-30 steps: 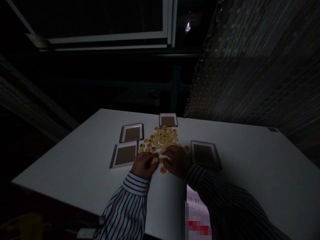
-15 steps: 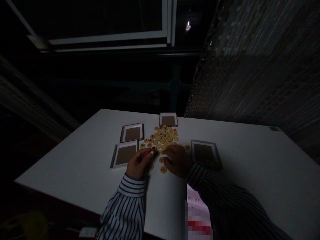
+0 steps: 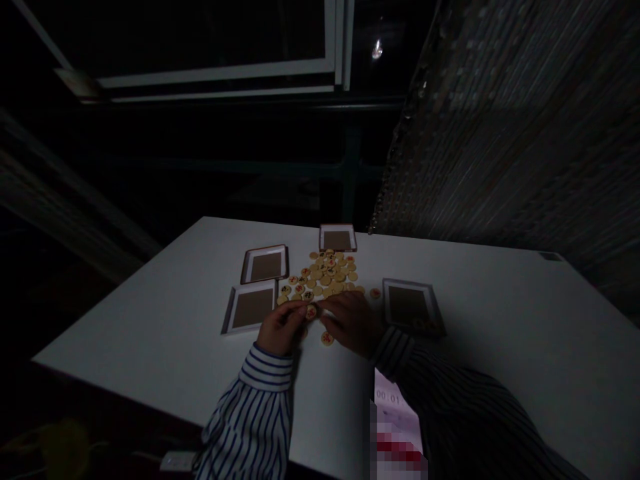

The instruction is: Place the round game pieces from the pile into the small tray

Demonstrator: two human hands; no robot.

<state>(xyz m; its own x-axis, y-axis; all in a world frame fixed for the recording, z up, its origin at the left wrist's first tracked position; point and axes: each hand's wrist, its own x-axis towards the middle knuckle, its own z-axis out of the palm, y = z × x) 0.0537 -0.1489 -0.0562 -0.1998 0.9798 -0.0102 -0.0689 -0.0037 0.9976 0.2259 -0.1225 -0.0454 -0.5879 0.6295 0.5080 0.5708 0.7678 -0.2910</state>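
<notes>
A round wooden xiangqi piece (image 3: pixel 311 312) with a red character is held just in front of the pile. My left hand (image 3: pixel 280 328) pinches its left edge between thumb and fingers. From the other side, the curled fingers of my right hand (image 3: pixel 354 321) meet its right edge. Behind both hands spreads a heap of xiangqi pieces (image 3: pixel 327 273), many face down, others showing red or black characters. One red-marked piece (image 3: pixel 327 339) lies separately on the table, nearer me. The right palm and part of the pile under that hand are hidden.
Shallow tray-like box parts surround the pile: two at left (image 3: pixel 243 283) (image 3: pixel 225 323), one behind (image 3: pixel 338 227) and one at right (image 3: pixel 436 303). A lit phone (image 3: pixel 397 407) showing a timer lies by my right forearm on the white table (image 3: pixel 150 307).
The red-marked piece that lay below my right fingers is gone from that spot. My right fingertips have moved left to meet my left hand, and a red-marked piece now shows between them.
</notes>
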